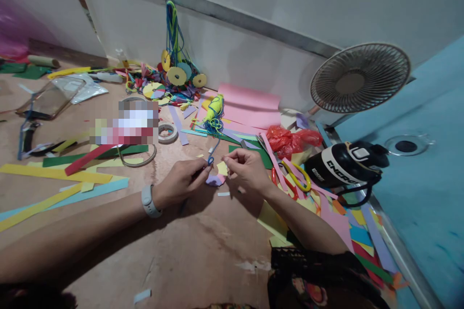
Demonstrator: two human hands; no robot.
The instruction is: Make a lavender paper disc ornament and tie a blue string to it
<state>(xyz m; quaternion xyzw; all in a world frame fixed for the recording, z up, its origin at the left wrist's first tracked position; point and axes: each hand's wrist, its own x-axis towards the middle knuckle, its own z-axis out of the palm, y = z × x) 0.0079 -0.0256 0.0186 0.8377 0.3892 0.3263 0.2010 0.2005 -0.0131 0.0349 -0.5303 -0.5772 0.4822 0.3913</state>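
My left hand (180,181), with a pale band on its wrist, pinches a blue string (210,160) that forms a small loop at the fingertips. From there the string runs up toward a yellow-green and blue bundle of cord (214,110). Close by on the right, my right hand (246,168) has its thumb and forefinger pressed together; whatever is between them is too small to make out. Between and below both hands is a small multicoloured paper piece (216,180), yellow, pink and lilac, partly hidden by the fingers.
Scissors with yellow handles (297,176) lie among paper strips, near a black bottle (344,166) and a red plastic bag (290,140). A tape roll (167,133) sits beyond my left hand. Corded paper discs (177,76) hang at the wall, left of a fan (358,77).
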